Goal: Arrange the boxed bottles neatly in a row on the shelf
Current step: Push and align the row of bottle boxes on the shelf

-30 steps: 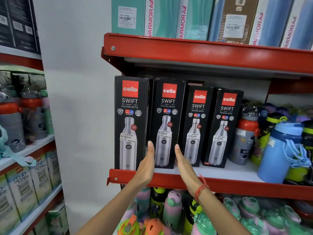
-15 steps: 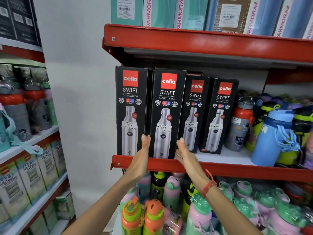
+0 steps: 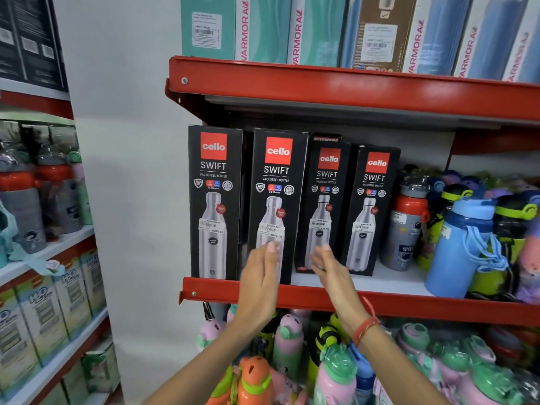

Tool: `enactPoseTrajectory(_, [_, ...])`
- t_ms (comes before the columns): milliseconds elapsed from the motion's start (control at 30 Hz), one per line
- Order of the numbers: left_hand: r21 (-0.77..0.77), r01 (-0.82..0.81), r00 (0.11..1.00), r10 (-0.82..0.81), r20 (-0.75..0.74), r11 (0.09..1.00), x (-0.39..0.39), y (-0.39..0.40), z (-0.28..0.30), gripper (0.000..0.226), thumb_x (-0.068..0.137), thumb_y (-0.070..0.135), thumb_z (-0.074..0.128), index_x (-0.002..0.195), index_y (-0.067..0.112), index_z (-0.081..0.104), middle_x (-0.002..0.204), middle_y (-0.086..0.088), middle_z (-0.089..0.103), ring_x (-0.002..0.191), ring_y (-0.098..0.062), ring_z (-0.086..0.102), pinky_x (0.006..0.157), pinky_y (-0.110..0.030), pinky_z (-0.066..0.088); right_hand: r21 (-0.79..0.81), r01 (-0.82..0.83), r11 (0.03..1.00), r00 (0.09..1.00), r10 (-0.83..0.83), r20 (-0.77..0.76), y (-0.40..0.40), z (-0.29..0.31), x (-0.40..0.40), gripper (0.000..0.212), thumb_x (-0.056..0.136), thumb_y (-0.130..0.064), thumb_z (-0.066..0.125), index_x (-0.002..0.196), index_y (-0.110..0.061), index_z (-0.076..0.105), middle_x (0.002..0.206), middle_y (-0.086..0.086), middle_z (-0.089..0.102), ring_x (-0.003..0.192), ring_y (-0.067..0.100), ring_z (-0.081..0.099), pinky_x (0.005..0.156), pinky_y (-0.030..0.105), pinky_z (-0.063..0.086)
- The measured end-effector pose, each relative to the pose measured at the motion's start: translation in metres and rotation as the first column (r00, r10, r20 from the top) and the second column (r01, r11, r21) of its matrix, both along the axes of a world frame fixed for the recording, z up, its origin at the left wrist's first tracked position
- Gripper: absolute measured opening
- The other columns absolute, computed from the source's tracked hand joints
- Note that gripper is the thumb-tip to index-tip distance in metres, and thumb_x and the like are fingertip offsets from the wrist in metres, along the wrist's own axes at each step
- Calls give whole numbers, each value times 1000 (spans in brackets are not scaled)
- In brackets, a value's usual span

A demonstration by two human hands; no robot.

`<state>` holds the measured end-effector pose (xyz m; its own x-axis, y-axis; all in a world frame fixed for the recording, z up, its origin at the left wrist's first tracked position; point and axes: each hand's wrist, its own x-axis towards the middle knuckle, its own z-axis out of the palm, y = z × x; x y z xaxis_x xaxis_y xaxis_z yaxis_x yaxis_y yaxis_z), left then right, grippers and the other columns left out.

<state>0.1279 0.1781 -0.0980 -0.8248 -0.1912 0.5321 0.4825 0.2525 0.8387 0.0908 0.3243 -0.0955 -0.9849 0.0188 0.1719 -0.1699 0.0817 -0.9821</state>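
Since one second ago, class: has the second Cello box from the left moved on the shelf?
Yes. The second Cello box has come forward to the red shelf lip, now level with the leftmost box.

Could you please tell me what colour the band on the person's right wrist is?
Red; the wristband shows clearly in the head view.

Lower fronts of two boxes covered, both hands smeared by motion blur

The bottom of the second boxed bottle (image 3: 274, 200) is masked by the left hand (image 3: 258, 276), and the foot of the third boxed bottle (image 3: 323, 200) by the right hand (image 3: 328, 266); whether either box is being touched cannot be told. A dark box behind (image 3: 326, 138) is seen only by its top edge. The price stickers (image 3: 270, 230) are too small to be read. The upper-shelf cartons (image 3: 304, 27) are cut off by the top edge.
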Motion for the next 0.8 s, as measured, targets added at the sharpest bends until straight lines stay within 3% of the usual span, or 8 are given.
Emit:
enactPoseTrajectory(67, [26, 204, 973, -205, 105, 979, -9, 17, -1, 73, 85, 75, 20, 130, 27, 53, 130, 7, 59, 123, -4, 52, 110, -38, 38, -26, 57, 998, 998, -56, 13, 13, -2, -8, 67, 93, -58, 34, 142, -15, 44, 146, 7, 49, 131, 17, 48, 116, 40, 30])
enactPoseTrajectory(167, [37, 375, 891, -371, 262, 926, -26, 44, -7, 97, 73, 87, 16, 150, 28, 25, 158, 8, 25, 143, -1, 22, 122, -37, 15, -27, 93, 995, 995, -92, 41, 30, -5, -20, 67, 94, -58, 33, 147, -17, 36, 155, 6, 37, 142, 20, 35, 119, 43, 24])
enactPoseTrajectory(267, [76, 374, 869, -378, 319, 924, -41, 64, -7, 95, 71, 85, 10, 150, 33, 1, 159, 16, 1, 136, 7, 2, 116, -27, 2, -2, 77, 997, 994, -77, 71, 41, -6, -30, 67, 94, -58, 32, 149, -19, 30, 157, 2, 31, 144, 18, 29, 120, 40, 20])
enactPoseTrajectory(333, [86, 319, 883, -329, 335, 944, -50, 75, -6, 90, 74, 81, 7, 149, 32, -6, 160, 14, -6, 138, 5, -4, 118, -30, -2, 16, 55, 998, 995, -56, 84, 46, -6, -37, 66, 95, -58, 30, 150, -21, 28, 158, -1, 30, 145, 17, 29, 118, 35, 20])
enactPoseTrajectory(467, [121, 234, 908, -261, 329, 965, -67, 82, -4, 100, 70, 87, 6, 151, 29, -6, 162, 9, -7, 147, -6, -5, 122, -44, -1, 51, 21, 998, 993, -27, 116, 49, -3, -50, 64, 96, -57, 29, 150, -23, 26, 159, -2, 27, 146, 17, 25, 116, 33, 19])
enactPoseTrajectory(667, [152, 256, 884, -295, 362, 955, -77, 81, -1, 85, 78, 77, 5, 151, 33, -3, 161, 11, -1, 145, -4, 3, 117, -32, 3, 156, -73, 985, 993, 57, 102, 49, -1, -56, 70, 91, -67, 23, 152, -37, 9, 161, -11, 15, 149, 18, 13, 120, 43, 13])
enactPoseTrajectory(800, [101, 248, 889, -268, 372, 963, -70, 74, -6, 103, 66, 92, 7, 150, 33, 2, 161, 10, 5, 145, -5, 6, 119, -34, 6, 269, -113, 956, 992, 96, 77, 58, -2, -48, 74, 85, -74, 22, 150, -42, 9, 159, -13, 20, 148, 18, 18, 120, 44, 15])
